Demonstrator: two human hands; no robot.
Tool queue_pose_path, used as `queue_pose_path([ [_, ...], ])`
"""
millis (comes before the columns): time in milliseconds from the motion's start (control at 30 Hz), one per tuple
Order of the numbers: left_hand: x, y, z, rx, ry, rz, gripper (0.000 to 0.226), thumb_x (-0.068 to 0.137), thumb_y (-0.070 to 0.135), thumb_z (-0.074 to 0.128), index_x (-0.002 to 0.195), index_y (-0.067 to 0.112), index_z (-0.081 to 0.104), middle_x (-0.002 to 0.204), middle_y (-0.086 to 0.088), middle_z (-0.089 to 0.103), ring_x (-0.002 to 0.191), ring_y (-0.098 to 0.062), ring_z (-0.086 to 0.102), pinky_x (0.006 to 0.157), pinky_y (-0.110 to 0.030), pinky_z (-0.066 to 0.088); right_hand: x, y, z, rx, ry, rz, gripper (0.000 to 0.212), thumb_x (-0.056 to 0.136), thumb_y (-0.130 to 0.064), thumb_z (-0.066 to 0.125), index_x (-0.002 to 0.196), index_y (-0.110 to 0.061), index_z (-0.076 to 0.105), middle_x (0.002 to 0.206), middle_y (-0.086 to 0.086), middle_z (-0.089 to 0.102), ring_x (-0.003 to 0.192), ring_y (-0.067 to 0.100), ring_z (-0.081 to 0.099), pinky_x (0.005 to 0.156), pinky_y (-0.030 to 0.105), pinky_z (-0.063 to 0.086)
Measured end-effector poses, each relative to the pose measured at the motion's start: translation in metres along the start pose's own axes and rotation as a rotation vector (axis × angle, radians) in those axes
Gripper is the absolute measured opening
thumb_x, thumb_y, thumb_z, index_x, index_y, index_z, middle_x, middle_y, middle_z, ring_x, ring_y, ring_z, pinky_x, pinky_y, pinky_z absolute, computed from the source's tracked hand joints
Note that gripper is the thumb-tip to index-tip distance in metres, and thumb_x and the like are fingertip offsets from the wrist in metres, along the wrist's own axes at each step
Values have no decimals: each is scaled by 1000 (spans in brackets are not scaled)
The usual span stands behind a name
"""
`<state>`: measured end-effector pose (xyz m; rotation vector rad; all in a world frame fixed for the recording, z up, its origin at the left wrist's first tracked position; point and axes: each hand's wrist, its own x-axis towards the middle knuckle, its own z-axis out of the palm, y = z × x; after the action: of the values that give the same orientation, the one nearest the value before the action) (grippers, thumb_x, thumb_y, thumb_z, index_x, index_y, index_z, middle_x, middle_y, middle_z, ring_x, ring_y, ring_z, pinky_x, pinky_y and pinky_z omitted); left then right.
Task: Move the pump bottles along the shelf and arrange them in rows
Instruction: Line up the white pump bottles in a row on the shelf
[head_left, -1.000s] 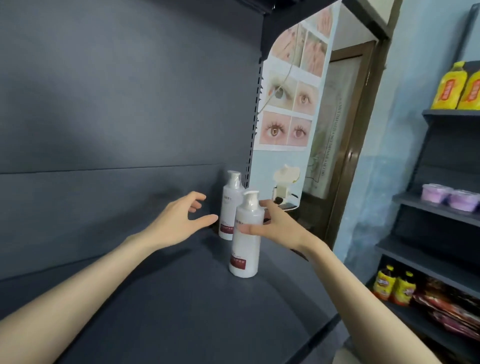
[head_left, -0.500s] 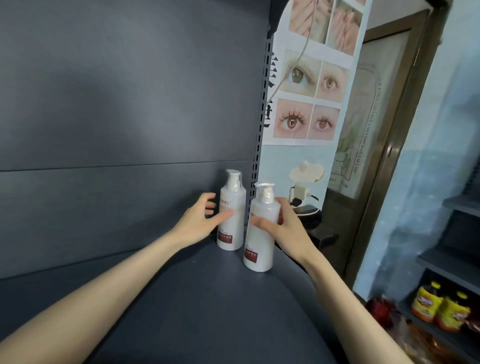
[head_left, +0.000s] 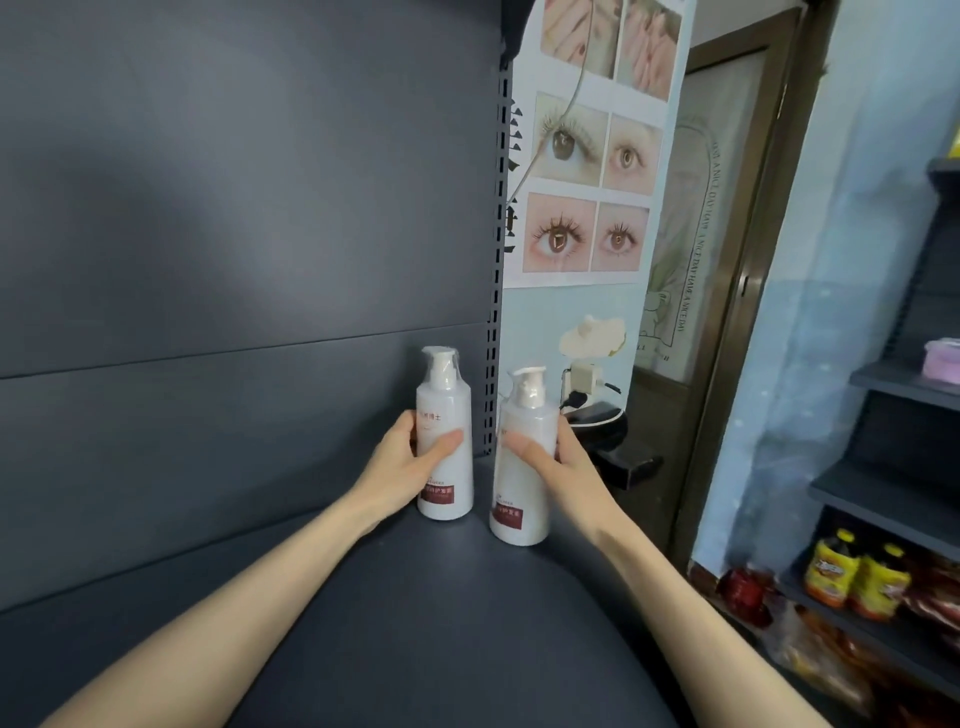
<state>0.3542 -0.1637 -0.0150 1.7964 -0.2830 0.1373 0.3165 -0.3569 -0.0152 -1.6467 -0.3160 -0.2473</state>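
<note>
Both hands have closed in. Right hand (head_left: 563, 465) curls round the nearer pump bottle (head_left: 515, 519) at 1 o'clock; left hand (head_left: 400, 465) grips the farther bottle (head_left: 445, 392) at 12, upright on the shelf (head_left: 415, 623). Dragged fast, either could topple.

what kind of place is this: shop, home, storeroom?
Probably a small retail shop. The dark display shelf hangs off a slotted upright and carries matching white pump bottles. A neighbouring rack holds stocked yellow drink bottles. The eyelash poster hints at a beauty corner.
</note>
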Motion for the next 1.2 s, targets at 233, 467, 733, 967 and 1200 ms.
queue_pose_path([
  [233,-52,34,-13,-109,132,-28,23,94,36,51,110,21,54,100,2,67,84,-9,65,68,-21,48,-3,-1,3,41,-30,-5,36,90,-34,60,123,-25,50,119,2,62,103,8,63,78,20,50],
  [467,-124,68,-27,-78,258,-53,24,91,43,51,106,24,56,99,-2,66,81,-14,63,74,-29,51,-21,-26,18,119,-119,17,49,80,-50,65,113,-17,54,99,8,65,84,18,64,79,35,52],
  [733,-251,97,-50,-38,518,-80,24,92,40,51,105,20,56,90,-2,65,75,-16,64,64,-29,50,-86,-96,89,176,-368,-110,25,90,-45,55,86,-21,56,77,-2,61,67,11,58,66,26,49],
  [967,-377,130,-104,101,821,-43,20,93,36,50,101,18,53,83,1,59,66,-10,58,50,-19,45,-160,-156,182,244,-553,-132,27,90,-45,53,93,-18,58,82,0,62,70,12,61,66,27,49],
  [1200,-517,147,-173,170,1100,-44,17,94,35,50,98,19,51,83,4,58,68,-8,58,51,-16,44,-260,-210,296,283,-742,-174,26,89,-45,54,94,-19,57,87,5,64,75,18,63,72,35,54],
])
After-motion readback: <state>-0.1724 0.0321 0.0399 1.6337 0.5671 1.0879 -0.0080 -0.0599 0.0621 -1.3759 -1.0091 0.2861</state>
